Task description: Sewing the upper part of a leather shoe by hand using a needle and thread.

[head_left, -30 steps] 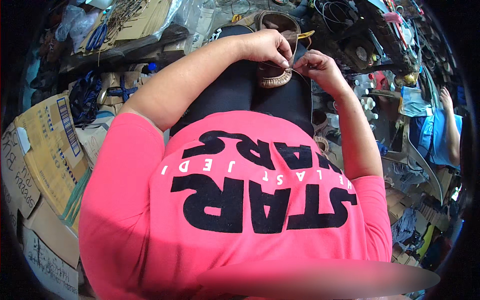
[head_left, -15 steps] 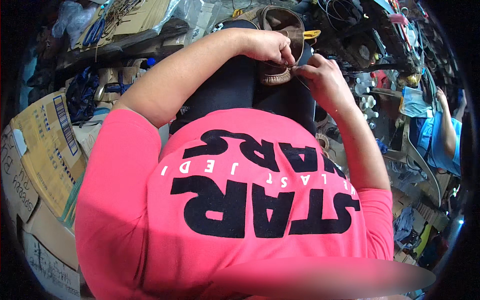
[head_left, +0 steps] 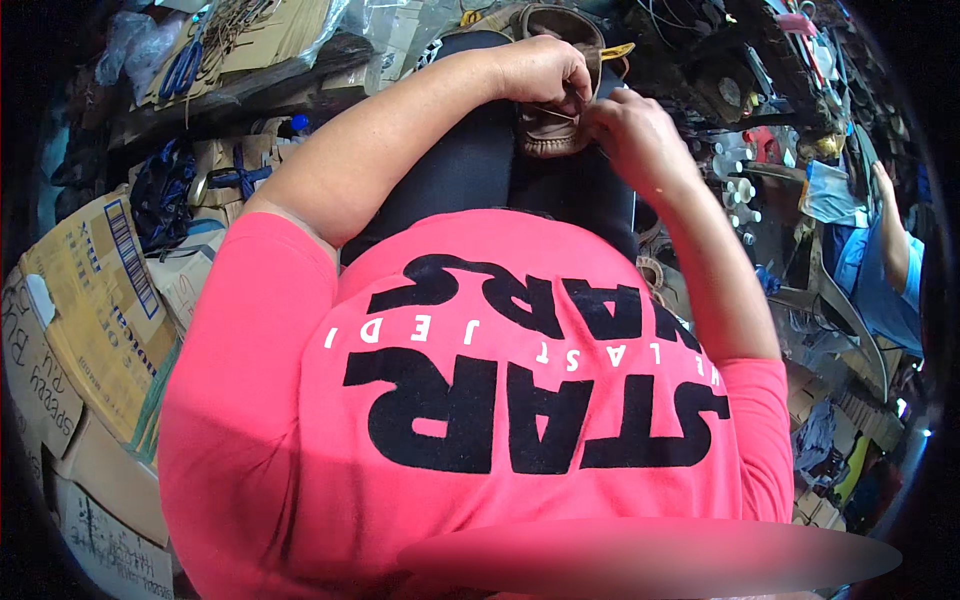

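A brown leather shoe point(head_left: 552, 140) with a gathered, stitched toe rests on my dark-trousered lap, its toe toward me. Over its left side, my left hand point(head_left: 548, 72) bends in with thumb and fingers pinched; what they grip is too small to make out. From the right, my right hand point(head_left: 642, 138) comes to the shoe's edge, fingertips pressed together. A thin thread point(head_left: 558, 113) crosses the shoe's upper between the hands and appears to end at my right fingertips. Beside the shoe opening, a yellow piece point(head_left: 618, 51) sticks out; its kind is unclear.
Cardboard boxes point(head_left: 95, 310) are stacked at the left. Blue-handled scissors point(head_left: 183, 68) lie on a cluttered bench at the upper left. White bottles point(head_left: 738, 192) stand on the right, near a cluttered dark bench. Another person in blue point(head_left: 885, 270) is at the far right.
My hands have drawn slightly apart from where they met at the shoe's toe. The left hand has shifted a little up and right, and the thread between them shows more clearly.
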Demonstrator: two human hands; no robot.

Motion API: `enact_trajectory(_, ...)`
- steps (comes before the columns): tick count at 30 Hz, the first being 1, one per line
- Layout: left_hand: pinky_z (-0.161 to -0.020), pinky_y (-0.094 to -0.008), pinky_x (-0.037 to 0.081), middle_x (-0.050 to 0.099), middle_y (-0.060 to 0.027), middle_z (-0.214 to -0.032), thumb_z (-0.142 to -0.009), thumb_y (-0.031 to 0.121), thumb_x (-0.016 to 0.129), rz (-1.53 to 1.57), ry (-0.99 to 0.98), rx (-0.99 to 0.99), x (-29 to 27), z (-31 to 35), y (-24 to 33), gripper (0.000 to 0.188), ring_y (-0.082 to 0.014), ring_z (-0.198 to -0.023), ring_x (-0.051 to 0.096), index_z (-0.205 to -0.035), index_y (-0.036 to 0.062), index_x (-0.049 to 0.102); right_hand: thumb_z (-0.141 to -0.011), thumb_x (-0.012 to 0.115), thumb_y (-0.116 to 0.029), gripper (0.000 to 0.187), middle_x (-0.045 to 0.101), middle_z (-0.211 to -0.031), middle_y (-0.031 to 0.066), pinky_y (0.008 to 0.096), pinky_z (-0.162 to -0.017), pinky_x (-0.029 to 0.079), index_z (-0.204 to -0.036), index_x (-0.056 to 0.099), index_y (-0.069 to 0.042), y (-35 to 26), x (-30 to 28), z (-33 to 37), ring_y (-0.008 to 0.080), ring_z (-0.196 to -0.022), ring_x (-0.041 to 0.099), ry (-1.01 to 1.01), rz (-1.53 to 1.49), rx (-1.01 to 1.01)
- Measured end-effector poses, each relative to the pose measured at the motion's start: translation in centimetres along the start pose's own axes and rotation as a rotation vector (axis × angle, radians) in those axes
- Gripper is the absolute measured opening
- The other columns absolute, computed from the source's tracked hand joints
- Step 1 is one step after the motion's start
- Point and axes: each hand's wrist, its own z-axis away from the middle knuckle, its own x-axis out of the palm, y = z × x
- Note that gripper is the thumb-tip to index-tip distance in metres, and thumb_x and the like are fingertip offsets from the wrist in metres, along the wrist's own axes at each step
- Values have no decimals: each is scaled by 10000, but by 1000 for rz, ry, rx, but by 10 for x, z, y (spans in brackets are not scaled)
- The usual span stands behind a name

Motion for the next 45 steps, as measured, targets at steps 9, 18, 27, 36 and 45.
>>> enact_trajectory(9,-794,-420,478,629,-168,-901,-780,166,647,-137,359,-250,19,87,49,232,-345,-887,608,-980,53,613,-849,657,-253,251,569,-765,-45,226,-645,415,-914,663,-11,47,1,36,51,-709,502,-135,-1039,464)
enact_trajectory(18,-789,-353,481,649,-132,-917,-918,341,493,229,466,-431,-49,126,26,355,-233,-837,630,-801,36,630,-904,565,-226,314,578,-896,-48,239,-762,397,-1187,598,-95,135,-27,137,54,-748,466,220,-1127,539)
enact_trajectory(27,-674,-376,434,315,-14,-500,-973,316,342,1615,630,-165,-37,105,-12,446,-169,-453,329,-556,163,301,-919,479,-354,399,570,-656,165,423,-687,387,-664,530,-52,112,47,140,362,-678,556,7,56,356)
enact_trajectory(36,-840,-315,473,645,-104,-1028,-966,347,436,414,641,-705,-63,148,-29,363,-193,-886,614,-913,49,637,-916,482,-462,536,534,-1158,60,376,-933,377,-1338,446,-134,129,33,156,203,-1105,506,470,-1324,1052)
enact_trajectory(45,-702,-414,494,599,-125,-823,-716,297,704,-419,184,-101,24,70,65,320,-321,-806,612,-908,67,590,-730,663,-152,411,580,-1104,35,380,-921,388,-1129,629,-244,37,-42,-42,244,-1092,504,170,329,-295)
